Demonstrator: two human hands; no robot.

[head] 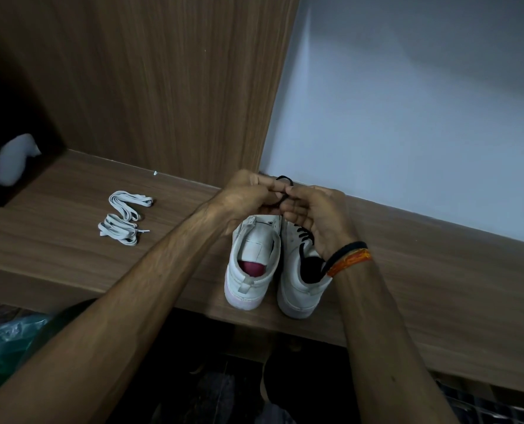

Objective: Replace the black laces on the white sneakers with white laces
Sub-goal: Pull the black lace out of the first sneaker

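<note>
1. Two white sneakers (277, 264) side by side on the wooden shelf (71, 246), heels toward the camera, toes pointing to 12 o'clock.
2. Left sneaker (253, 261) apparently stripped of its lace already (tongue bare, red insole showing); right sneaker (303, 270) with black lacing visible beneath the right palm.
3. Left hand (248, 197) curled, fingertips pinching a loop of black lace (283, 186) just above the toes of the pair.
4. Right hand (312, 215) meeting it from 3 o'clock, fingers bent around the same lace, wrist wearing a black and orange band (351, 258).
5. Both hands touching at the fingertips, clamped on that black lace: likely gathering or bundling the lace freed from the left sneaker, though possibly undoing the right sneaker's bow (cannot tell which from here).
6. White laces (124, 217) lying in two loose bundles at 9 o'clock from the sneakers, well apart, untouched.
7. Step in hand, by judgement: removal of black laces, roughly halfway.
8. Next move calls for setting the loose lace aside, then drawing the right sneaker's lacing out eyelet by eyelet from the top down, one hand steadying the upper.
9. Threading the white laces only after both sneakers are bare.
</note>
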